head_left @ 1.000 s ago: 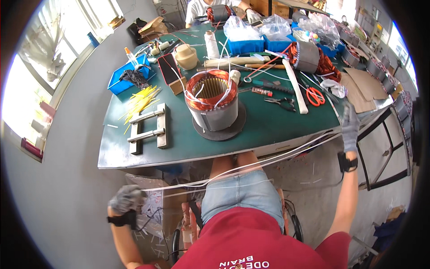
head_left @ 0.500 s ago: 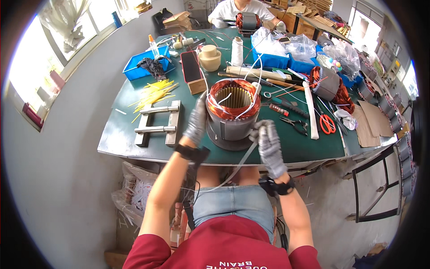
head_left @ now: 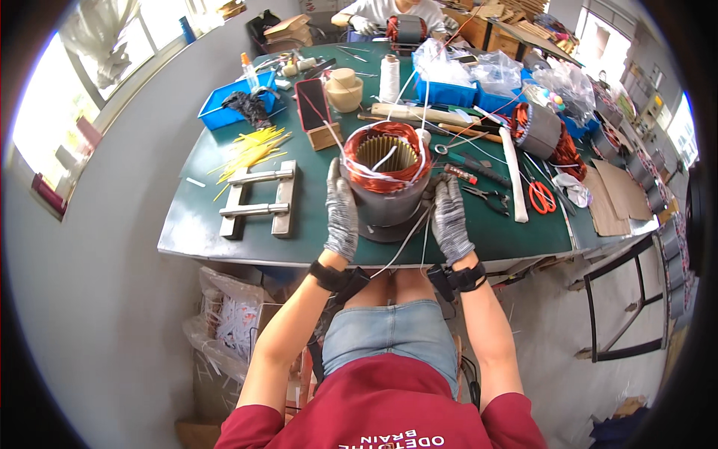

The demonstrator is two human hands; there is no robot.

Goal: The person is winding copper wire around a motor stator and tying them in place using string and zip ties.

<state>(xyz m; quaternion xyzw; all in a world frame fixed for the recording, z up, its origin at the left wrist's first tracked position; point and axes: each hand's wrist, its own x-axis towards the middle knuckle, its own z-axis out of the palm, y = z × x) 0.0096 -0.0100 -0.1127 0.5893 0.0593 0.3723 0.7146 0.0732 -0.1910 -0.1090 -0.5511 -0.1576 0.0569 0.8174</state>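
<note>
A motor stator (head_left: 389, 206) stands on a dark round base near the front of the green table. Its grey core carries a ring of copper windings (head_left: 385, 179) laced with white cord, and yellowish slot liners line the bore. My left hand (head_left: 342, 217), in a grey striped glove, grips the stator's left side with fingers stretched along it. On the right side my right hand (head_left: 451, 217), gloved alike, holds the stator; its fingertips are partly hidden. White cord (head_left: 400, 247) hangs by the right fingers over the table edge. White leads rise from the windings.
A metal two-bar frame (head_left: 258, 198) and yellow strips (head_left: 254, 150) lie left. Behind are a phone on a wooden block (head_left: 323, 137) and a thread cone (head_left: 390, 78). Pliers (head_left: 488, 199), red scissors (head_left: 540, 196) and another stator (head_left: 537, 131) lie right. A co-worker handles a stator (head_left: 406, 30) across the table.
My right hand has moved up and in against the stator's side, and the pulled cord now hangs slacker. My left hand has shifted slightly down along its side. The view has shifted a little.
</note>
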